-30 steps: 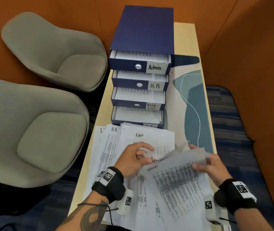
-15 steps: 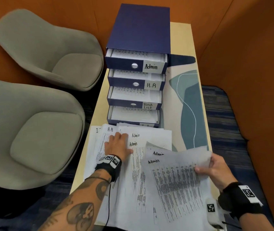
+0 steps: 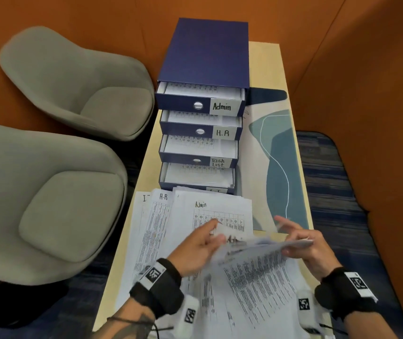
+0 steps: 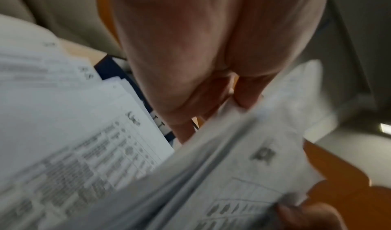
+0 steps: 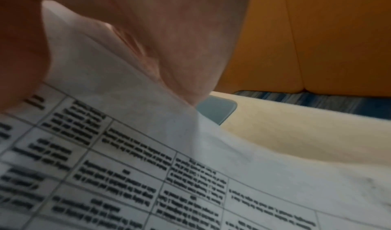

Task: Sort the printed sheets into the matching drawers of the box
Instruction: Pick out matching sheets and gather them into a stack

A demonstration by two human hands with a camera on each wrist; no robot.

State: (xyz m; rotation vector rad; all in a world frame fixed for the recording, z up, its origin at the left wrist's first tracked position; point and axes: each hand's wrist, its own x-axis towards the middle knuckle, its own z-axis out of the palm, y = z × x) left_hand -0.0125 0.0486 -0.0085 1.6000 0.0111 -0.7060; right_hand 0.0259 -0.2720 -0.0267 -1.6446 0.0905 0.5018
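Observation:
A dark blue drawer box (image 3: 207,52) stands at the far end of the table, its four drawers pulled out and labelled Admin (image 3: 222,106), H.R (image 3: 222,132), Task List (image 3: 217,162) and a half-hidden bottom one. Printed sheets (image 3: 210,209) marked Admin, H.R and I lie spread in front of it. Both hands lift a small stack of sheets (image 3: 256,270) off the pile. My left hand (image 3: 203,243) pinches its top left corner, blurred by motion. My right hand (image 3: 303,243) grips the right edge, thumb on top (image 5: 21,49). The left wrist view shows fingers (image 4: 243,89) on the paper edge.
Two grey shell chairs (image 3: 73,81) (image 3: 36,199) stand left of the narrow pale table (image 3: 127,216). A teal-patterned mat (image 3: 278,155) lies right of the box. Orange walls (image 3: 367,69) close in behind and on the right, with blue carpet (image 3: 330,192) below.
My left hand left the spread sheets on the table and came back to the stack's left corner. The stack, held flat by the right hand before, now tilts up between both hands.

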